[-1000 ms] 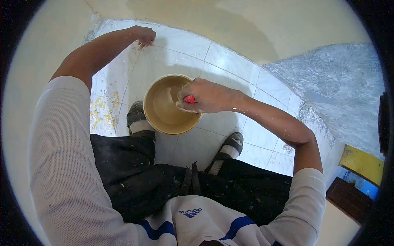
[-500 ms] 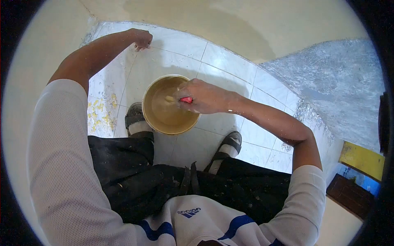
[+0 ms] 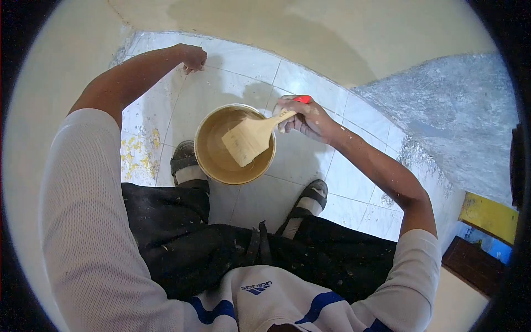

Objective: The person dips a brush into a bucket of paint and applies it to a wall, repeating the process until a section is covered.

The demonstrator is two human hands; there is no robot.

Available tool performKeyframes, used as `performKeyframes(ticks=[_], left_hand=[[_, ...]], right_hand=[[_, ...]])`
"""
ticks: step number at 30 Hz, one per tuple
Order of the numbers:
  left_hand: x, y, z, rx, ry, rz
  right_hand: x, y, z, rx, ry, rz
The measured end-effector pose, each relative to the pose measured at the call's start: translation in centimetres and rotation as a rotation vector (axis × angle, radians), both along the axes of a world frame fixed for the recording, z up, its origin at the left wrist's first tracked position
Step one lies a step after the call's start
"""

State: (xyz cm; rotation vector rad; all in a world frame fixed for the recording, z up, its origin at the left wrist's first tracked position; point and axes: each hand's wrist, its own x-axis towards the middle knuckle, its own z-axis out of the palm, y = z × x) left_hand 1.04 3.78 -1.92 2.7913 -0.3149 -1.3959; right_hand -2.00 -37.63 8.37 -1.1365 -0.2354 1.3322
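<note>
Paintbrush in the right hand, fingers wrapped round its handle; fingers of the left hand curl, whether empty I cannot tell; outward, the broad head hangs over the bucket, best held there so drips fall inside

bucket mouth: you can enter at the left; the brush covers the centre and right.
left hand: you have open floor between it and the bucket.
left sandal: blocks you just beside the bucket.
right sandal: apart from the bucket; you could pass between.
far wall: closes your reach beyond the tiles.
</note>
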Motion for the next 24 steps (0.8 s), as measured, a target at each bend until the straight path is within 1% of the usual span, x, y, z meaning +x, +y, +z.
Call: performKeyframes(ticks=[2, 5, 8, 11, 14, 15, 17, 19, 20, 22, 23, 24], left_hand=[[0.2, -0.2, -0.1, -0.005, 0.0, 0.003], [0.6, -0.3, -1.0, -0.019, 0.003, 0.026], [0.7, -1.7, -0.5, -0.038, -0.001, 0.053], [1.3, -2.2, -0.5, -0.068, 0.006, 0.056], [1.6, -0.9, -2.1, -0.081, 0.0, 0.081], [1.9, 0.4, -3.1, -0.077, -0.006, 0.082], [2.0, 2.1, -3.5, -0.033, 0.002, 0.113], [2.0, 3.4, -3.1, 0.047, 0.033, 0.17], [1.9, 4.1, -3.3, 0.063, 0.032, 0.164], [2.0, 5.6, -4.0, 0.098, 0.031, 0.154], [1.5, 5.4, -3.5, 0.082, -0.011, 0.206], [1.0, 5.1, -3.5, 0.053, 0.0, 0.22]], right_hand=[[0.0, -0.9, -1.0, 0.026, 0.155, -0.084], [-0.7, -1.6, -2.5, 0.117, 0.259, -0.131], [-1.4, -2.0, -3.1, 0.12, 0.379, -0.181], [-1.6, -1.9, -2.1, 0.114, 0.411, -0.191], [-1.6, -1.8, -1.4, 0.113, 0.544, -0.297], [-1.3, -2.0, -2.1, 0.177, 0.609, -0.268], [-0.7, -2.7, -4.2, 0.304, 0.738, -0.211], [-1.0, -2.5, -4.0, 0.349, 0.698, -0.211], [-1.4, -2.2, -3.8, 0.371, 0.678, -0.211], [-2.5, -0.8, -0.6, 0.255, 0.769, -0.393], [-2.7, -0.4, 0.5, 0.197, 0.812, -0.483], [-2.6, -0.5, -0.2, 0.233, 0.846, -0.482]])
